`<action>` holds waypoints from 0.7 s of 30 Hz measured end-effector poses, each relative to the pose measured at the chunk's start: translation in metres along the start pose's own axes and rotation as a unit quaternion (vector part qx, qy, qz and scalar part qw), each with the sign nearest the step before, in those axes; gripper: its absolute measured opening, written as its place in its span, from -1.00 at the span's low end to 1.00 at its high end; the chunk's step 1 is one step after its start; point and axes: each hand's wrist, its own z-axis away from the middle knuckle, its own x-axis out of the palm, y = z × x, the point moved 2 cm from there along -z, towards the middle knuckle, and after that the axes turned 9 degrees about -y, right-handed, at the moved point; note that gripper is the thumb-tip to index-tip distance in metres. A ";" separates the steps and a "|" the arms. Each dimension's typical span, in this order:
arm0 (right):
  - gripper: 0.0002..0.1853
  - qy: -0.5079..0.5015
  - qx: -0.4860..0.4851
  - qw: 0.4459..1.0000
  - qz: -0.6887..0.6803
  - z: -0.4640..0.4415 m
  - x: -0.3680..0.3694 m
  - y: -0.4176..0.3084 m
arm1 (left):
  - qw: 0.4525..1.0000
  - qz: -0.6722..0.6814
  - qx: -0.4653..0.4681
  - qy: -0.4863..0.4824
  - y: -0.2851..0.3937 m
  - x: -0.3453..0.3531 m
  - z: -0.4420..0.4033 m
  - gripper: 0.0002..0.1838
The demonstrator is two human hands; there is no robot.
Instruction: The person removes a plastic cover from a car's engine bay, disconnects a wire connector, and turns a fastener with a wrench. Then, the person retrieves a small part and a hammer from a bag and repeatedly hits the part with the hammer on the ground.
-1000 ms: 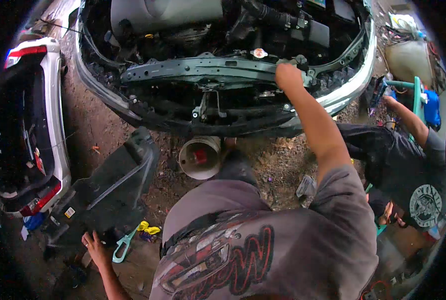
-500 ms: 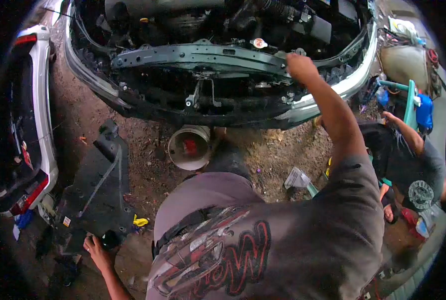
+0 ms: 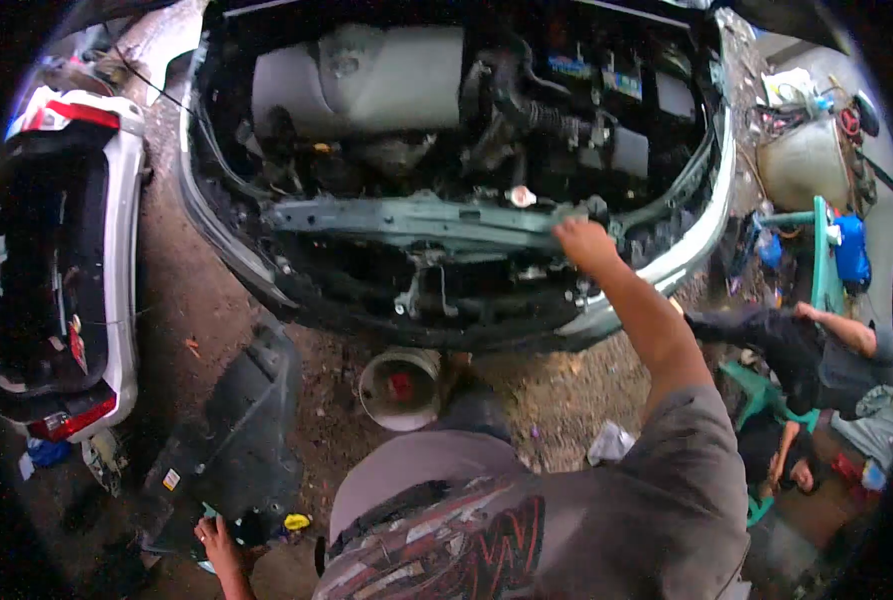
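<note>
In the head view, the long grey-green metal crossbar (image 3: 406,222) lay ahead of you, its long axis running left to right. Your right hand (image 3: 584,244) was nearer, curled at its right end; whether it gripped or just rested, I couldn't tell. Your left hand (image 3: 219,541), its grasp unclear, was low and well apart, beside the flat black plastic panel (image 3: 234,425).

At the front edge of the engine bay (image 3: 688,185), the crossbar (image 3: 396,220) is blurred; the right hand (image 3: 584,246) hides part of it, its grip indistinct. Whether the left hand (image 3: 218,545) touches the black panel (image 3: 236,440) is unclear. The shirt (image 3: 626,500) runs out of view below.
</note>
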 end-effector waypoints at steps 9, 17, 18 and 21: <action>-0.82 -0.019 -0.034 0.994 0.104 -0.023 0.001 -0.019 | 0.986 0.106 -0.091 -0.090 0.038 -0.043 0.001 0.17; -0.82 -0.055 0.012 0.998 0.033 -0.018 0.003 -0.006 | 0.995 0.070 -0.044 -0.055 0.013 0.025 0.020 0.13; -0.83 -0.012 0.016 1.000 0.010 -0.017 0.002 -0.004 | 0.995 0.060 -0.043 -0.062 0.011 0.028 0.023 0.14; -0.85 -0.027 0.091 0.992 -0.087 -0.021 0.034 0.010 | 0.988 0.088 -0.078 -0.105 0.003 0.037 0.031 0.17</action>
